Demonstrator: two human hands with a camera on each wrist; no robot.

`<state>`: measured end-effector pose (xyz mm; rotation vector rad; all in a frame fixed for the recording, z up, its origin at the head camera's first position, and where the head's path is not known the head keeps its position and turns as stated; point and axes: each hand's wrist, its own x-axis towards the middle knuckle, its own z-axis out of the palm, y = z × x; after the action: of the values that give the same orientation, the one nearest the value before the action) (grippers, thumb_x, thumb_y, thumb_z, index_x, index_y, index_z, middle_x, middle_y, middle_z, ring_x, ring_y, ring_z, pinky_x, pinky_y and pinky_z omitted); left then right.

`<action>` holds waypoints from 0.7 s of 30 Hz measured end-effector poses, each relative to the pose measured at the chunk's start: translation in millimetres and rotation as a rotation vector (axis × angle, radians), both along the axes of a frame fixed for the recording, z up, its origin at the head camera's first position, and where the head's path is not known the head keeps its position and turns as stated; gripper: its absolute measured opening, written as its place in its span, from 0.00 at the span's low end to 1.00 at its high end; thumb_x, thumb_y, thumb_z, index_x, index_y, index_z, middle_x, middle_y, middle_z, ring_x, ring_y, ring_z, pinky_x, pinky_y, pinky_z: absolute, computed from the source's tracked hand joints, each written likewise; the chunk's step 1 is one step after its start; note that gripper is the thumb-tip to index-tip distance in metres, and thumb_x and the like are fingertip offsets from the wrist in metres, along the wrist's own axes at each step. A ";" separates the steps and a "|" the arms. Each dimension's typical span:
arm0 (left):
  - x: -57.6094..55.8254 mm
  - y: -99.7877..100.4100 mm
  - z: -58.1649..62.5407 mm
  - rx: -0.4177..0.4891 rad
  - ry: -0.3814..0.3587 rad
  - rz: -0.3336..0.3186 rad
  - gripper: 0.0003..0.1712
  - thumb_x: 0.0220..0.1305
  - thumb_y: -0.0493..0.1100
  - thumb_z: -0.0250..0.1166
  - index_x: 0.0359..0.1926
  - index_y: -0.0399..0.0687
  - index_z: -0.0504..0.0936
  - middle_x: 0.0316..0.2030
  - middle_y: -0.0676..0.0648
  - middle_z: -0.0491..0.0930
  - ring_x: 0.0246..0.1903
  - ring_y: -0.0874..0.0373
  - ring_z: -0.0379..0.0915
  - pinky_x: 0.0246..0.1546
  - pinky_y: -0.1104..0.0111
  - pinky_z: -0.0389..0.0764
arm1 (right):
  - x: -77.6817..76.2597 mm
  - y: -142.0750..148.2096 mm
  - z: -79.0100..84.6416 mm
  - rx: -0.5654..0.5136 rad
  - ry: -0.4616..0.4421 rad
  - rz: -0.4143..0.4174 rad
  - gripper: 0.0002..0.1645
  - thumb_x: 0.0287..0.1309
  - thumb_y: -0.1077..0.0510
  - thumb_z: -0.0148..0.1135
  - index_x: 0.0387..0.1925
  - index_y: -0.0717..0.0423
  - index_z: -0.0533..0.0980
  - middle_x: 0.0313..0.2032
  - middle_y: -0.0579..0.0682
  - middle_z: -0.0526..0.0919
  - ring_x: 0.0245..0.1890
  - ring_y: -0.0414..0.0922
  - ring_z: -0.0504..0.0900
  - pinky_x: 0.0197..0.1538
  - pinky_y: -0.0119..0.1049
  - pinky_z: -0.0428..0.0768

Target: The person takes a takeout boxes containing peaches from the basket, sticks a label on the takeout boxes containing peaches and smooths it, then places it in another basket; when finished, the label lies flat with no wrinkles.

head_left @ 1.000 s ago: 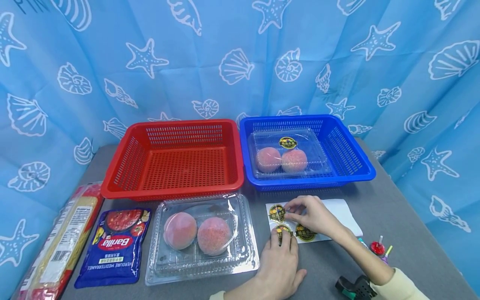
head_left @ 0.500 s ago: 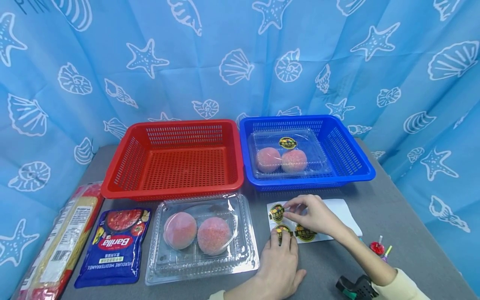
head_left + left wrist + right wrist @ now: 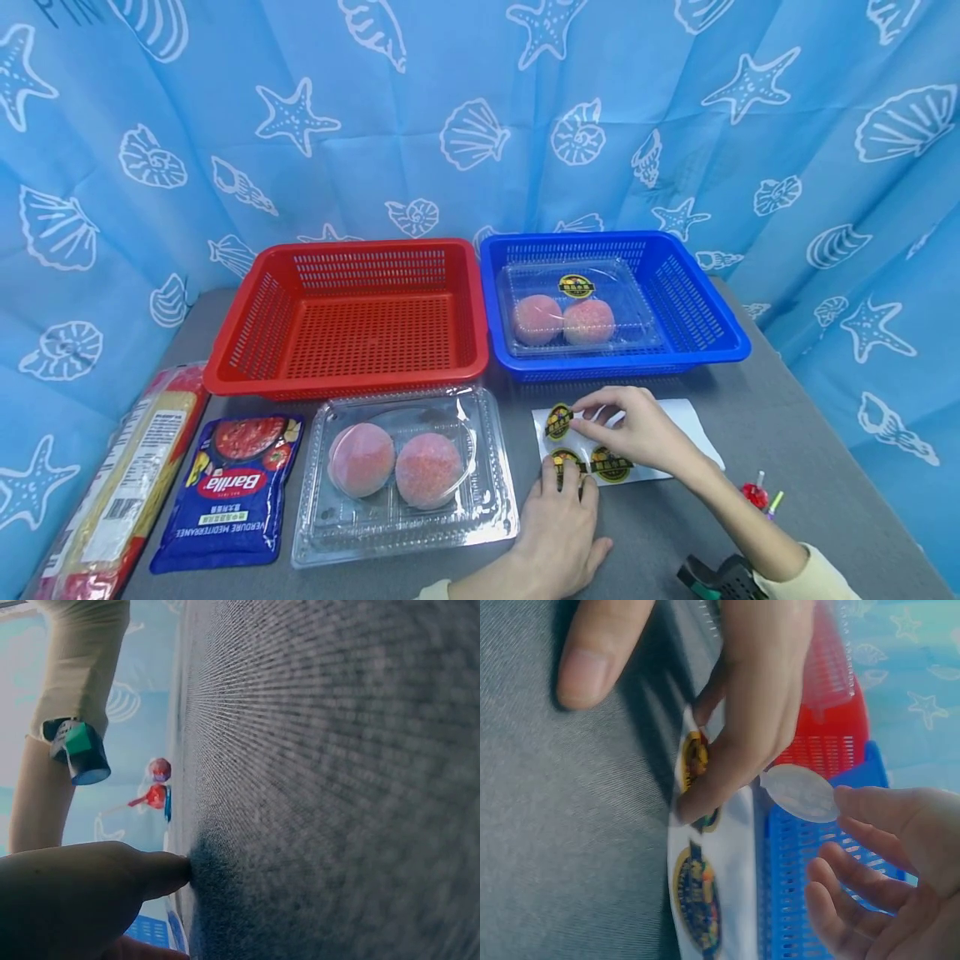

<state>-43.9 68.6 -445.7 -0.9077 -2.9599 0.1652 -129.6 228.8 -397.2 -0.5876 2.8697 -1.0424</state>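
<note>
A round black-and-gold sticker (image 3: 558,422) is pinched at its edge between the thumb and forefinger of my right hand (image 3: 637,429). In the right wrist view the sticker's pale back (image 3: 802,793) faces the camera, tilted up off the white sticker sheet (image 3: 693,429). My left hand (image 3: 558,533) rests flat, its straight fingertips pressing the sheet's near edge and partly covering one sticker. Another sticker (image 3: 611,465) lies on the sheet beside it. Left of the hands is a closed clear plastic box (image 3: 405,533) with two peaches (image 3: 428,471) inside.
Behind stand a red basket (image 3: 345,385) and a blue basket (image 3: 630,363); the blue one holds a clear box of peaches bearing a sticker. A blue sauce pouch (image 3: 225,500) and a spaghetti pack (image 3: 123,483) lie left. Lollipops (image 3: 754,495) lie right.
My right hand has shifted slightly up and right, and the pinched sticker has tilted up and come away from the sheet. The left hand has stayed in place.
</note>
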 end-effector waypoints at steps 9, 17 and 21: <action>-2.8 -2.8 -1.3 0.102 -0.060 0.003 0.41 0.63 0.72 0.63 0.67 0.52 0.76 0.64 0.42 0.72 0.66 0.44 0.71 0.60 0.65 0.81 | 9.4 -0.2 14.9 -0.061 0.010 -0.011 0.10 0.61 0.55 0.72 0.42 0.54 0.87 0.32 0.44 0.88 0.32 0.32 0.82 0.33 0.31 0.85; 6.6 -6.1 3.5 0.086 0.009 -0.046 0.39 0.61 0.73 0.64 0.64 0.54 0.79 0.65 0.43 0.74 0.67 0.44 0.70 0.61 0.67 0.80 | 13.4 -4.1 24.4 -0.068 0.070 -0.014 0.08 0.59 0.56 0.73 0.41 0.51 0.87 0.31 0.41 0.88 0.31 0.29 0.81 0.33 0.30 0.85; 16.6 -25.0 18.3 0.121 -0.036 -0.187 0.32 0.65 0.71 0.61 0.61 0.61 0.81 0.58 0.50 0.79 0.57 0.53 0.78 0.46 0.71 0.84 | 13.6 -9.8 28.9 -0.109 0.104 0.005 0.08 0.59 0.57 0.73 0.41 0.49 0.87 0.31 0.40 0.88 0.31 0.29 0.82 0.33 0.29 0.85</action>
<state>-27.3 43.5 -427.4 -1.1739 -2.8580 -0.0368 -116.0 218.9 -368.3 -0.6736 2.9119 -1.2085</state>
